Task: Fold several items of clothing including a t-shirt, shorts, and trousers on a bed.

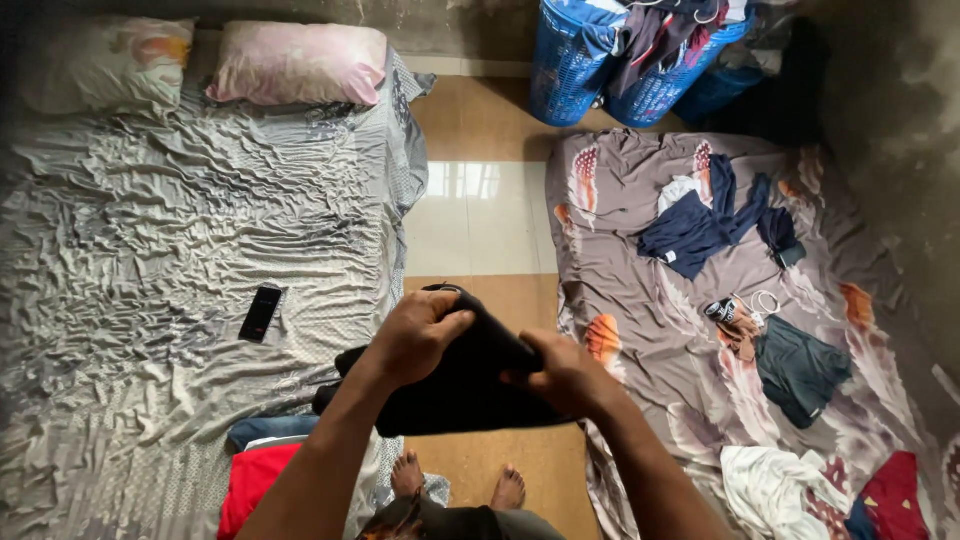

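Black garment [460, 385] sits mid-fold at 6 o'clock above the floor, left hand [415, 335] and right hand [565, 375] both clenched on it. Folded red and blue pieces [262, 462] lie at 7 o'clock; loose clothes [700, 225] remain at 3 o'clock. Garment type unclear.

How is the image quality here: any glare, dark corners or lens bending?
Head view: daylight glare whitens the glossy tan tiled floor; corners fall dark; wide-angle bending curves the grey crumpled bedsheet; the black folded garment in the left hand and right hand shows little detail.
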